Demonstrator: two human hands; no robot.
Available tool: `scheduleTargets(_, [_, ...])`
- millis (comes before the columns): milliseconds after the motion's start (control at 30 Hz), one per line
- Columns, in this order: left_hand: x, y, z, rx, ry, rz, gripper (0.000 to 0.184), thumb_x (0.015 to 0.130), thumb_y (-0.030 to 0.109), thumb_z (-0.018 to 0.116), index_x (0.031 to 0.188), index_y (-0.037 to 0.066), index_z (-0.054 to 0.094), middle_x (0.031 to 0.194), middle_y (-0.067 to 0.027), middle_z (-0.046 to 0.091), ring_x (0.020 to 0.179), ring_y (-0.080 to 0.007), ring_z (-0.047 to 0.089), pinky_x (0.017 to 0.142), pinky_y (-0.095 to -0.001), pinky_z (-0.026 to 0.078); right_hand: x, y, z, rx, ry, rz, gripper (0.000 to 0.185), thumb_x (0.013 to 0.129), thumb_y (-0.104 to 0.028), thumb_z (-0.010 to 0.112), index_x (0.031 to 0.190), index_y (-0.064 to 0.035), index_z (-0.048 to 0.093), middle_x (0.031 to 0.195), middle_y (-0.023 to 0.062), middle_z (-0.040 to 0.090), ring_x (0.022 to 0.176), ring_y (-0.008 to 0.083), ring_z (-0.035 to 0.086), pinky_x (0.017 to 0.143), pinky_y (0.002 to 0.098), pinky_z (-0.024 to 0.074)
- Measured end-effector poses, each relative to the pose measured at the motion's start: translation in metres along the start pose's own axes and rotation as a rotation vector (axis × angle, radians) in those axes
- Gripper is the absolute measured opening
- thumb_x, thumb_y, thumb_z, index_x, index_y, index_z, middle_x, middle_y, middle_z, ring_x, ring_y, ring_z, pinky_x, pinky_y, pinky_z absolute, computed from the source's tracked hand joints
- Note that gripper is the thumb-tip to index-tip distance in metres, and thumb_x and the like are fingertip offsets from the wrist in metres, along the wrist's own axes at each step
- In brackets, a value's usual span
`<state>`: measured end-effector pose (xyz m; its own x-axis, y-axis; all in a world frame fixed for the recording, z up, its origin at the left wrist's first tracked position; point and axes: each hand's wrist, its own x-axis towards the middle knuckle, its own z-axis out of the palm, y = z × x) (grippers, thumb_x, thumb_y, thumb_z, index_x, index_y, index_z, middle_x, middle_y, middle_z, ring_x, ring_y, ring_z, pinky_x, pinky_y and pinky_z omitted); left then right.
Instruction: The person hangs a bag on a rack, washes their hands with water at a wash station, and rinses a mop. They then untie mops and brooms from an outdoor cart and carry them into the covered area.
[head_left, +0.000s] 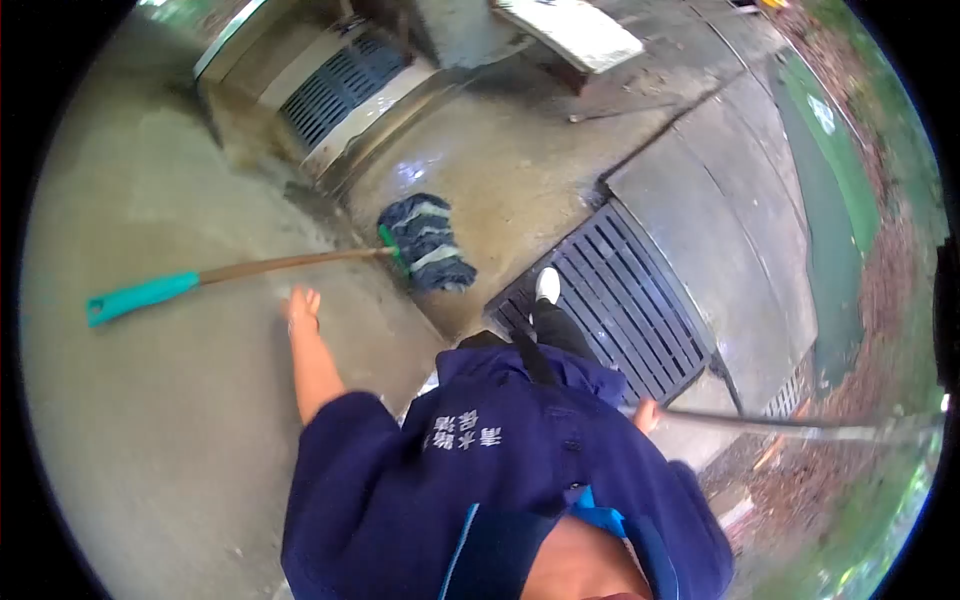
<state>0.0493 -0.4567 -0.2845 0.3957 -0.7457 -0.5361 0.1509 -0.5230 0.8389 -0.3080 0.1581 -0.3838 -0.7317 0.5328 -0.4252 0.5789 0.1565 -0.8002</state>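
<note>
A mop (pixel 428 240) with a dark blue and white cloth head, green clamp and brown pole leans against the wall at the left. Its pole ends in a teal grip (pixel 145 297). Just below the pole is my left hand (pixel 302 305), fingers loosely apart and holding nothing; a gap shows between hand and pole. At my right side, my right hand (pixel 648 414) is closed around a long grey pole (pixel 780 423), which stretches out to the right. The far end of that pole is blurred, so its kind is unclear.
My white shoe (pixel 547 285) stands on a black slotted drain grate (pixel 625 305). Wet concrete surrounds it. A pale bench slab (pixel 575 35) stands ahead, with a louvred vent panel (pixel 345 90) at upper left. Green matting (pixel 825 150) and leaf litter (pixel 890 270) lie right.
</note>
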Motion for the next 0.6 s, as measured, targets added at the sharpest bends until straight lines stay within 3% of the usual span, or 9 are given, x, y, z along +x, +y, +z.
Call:
scheduleTargets(67, [-0.070, 0.001, 0.035, 0.293, -0.104, -0.019, 0.070, 0.074, 0.014, 0.054, 0.125, 0.009, 0.007, 0.119, -0.0133, 0.030, 0.096, -0.0276, 0.046, 0.070, -0.0384, 0.045, 0.026, -0.029, 0.040, -0.189, -0.039, 0.001, 0.020, 0.060, -0.007, 0.062, 0.076, -0.0027, 0.052, 0.068, 0.0023, 0.050, 0.059, 0.0124, 0.047, 0.054, 0.0235, 0.0410])
scheduleTargets(100, [-0.080, -0.013, 0.042, 0.330, -0.133, -0.043, 0.070, 0.074, 0.014, 0.054, 0.125, 0.009, 0.007, 0.119, -0.0133, 0.030, 0.096, -0.0276, 0.046, 0.070, -0.0384, 0.045, 0.061, -0.005, 0.057, -0.080, -0.098, -0.073, 0.023, 0.060, -0.006, 0.062, 0.081, -0.0023, 0.052, 0.069, 0.0023, 0.051, 0.059, 0.0125, 0.047, 0.055, 0.0241, 0.0415])
scheduleTargets(133, [-0.085, -0.030, 0.044, 0.402, -0.191, -0.061, 0.069, 0.073, 0.013, 0.055, 0.125, 0.009, 0.009, 0.118, -0.0123, 0.031, 0.095, -0.0272, 0.046, 0.069, -0.0374, 0.045, 0.032, -0.062, 0.069, 0.021, -0.195, -0.096, 0.021, 0.061, -0.005, 0.061, 0.079, -0.0033, 0.051, 0.070, 0.0020, 0.050, 0.060, 0.0121, 0.047, 0.056, 0.0241, 0.0412])
scheduleTargets(200, [-0.090, -0.060, 0.037, 0.495, -0.255, -0.105, 0.069, 0.073, 0.013, 0.056, 0.125, 0.009, 0.011, 0.117, -0.0113, 0.032, 0.094, -0.0267, 0.046, 0.068, -0.0363, 0.045, 0.030, -0.100, 0.097, 0.075, -0.346, -0.220, 0.018, 0.062, 0.001, 0.056, 0.076, -0.0048, 0.047, 0.071, 0.0025, 0.046, 0.065, 0.0123, 0.046, 0.062, 0.0255, 0.0405])
scheduleTargets(367, [-0.098, -0.102, 0.031, 0.905, -0.179, -0.046, 0.062, 0.070, 0.013, 0.059, 0.122, 0.008, 0.025, 0.112, -0.0113, 0.038, 0.088, -0.0228, 0.047, 0.069, -0.0305, 0.043, 0.021, -0.191, 0.155, 0.088, -0.589, -0.239, 0.020, 0.060, 0.009, 0.049, 0.072, -0.0066, 0.043, 0.073, 0.0027, 0.046, 0.071, 0.0122, 0.045, 0.067, 0.0238, 0.0381])
scheduleTargets(500, [-0.082, -0.099, 0.067, 0.863, -0.164, -0.124, 0.061, 0.070, 0.013, 0.059, 0.121, 0.006, 0.027, 0.112, -0.0125, 0.039, 0.092, -0.0221, 0.047, 0.070, -0.0294, 0.043, -0.006, -0.250, 0.207, 0.216, -0.711, -0.346, 0.025, 0.056, 0.011, 0.047, 0.069, -0.0074, 0.037, 0.071, 0.0030, 0.041, 0.072, 0.0148, 0.041, 0.074, 0.0265, 0.0340])
scheduleTargets(567, [-0.071, -0.096, 0.098, 1.048, -0.225, 0.191, 0.062, 0.068, 0.013, 0.059, 0.121, 0.005, 0.026, 0.113, -0.0147, 0.039, 0.094, -0.0234, 0.047, 0.072, -0.0309, 0.043, -0.029, -0.284, 0.234, 0.256, -0.744, -0.366, 0.026, 0.055, 0.012, 0.047, 0.068, -0.0074, 0.036, 0.070, 0.0032, 0.040, 0.072, 0.0151, 0.041, 0.073, 0.0265, 0.0342])
scheduleTargets(600, [-0.059, -0.099, 0.118, 0.926, -0.290, 0.192, 0.062, 0.068, 0.013, 0.059, 0.121, 0.005, 0.026, 0.113, -0.0156, 0.040, 0.093, -0.0241, 0.048, 0.073, -0.0312, 0.042, -0.043, -0.303, 0.252, 0.273, -0.771, -0.372, 0.027, 0.054, 0.013, 0.046, 0.068, -0.0077, 0.036, 0.069, 0.0032, 0.039, 0.071, 0.0155, 0.040, 0.072, 0.0267, 0.0343])
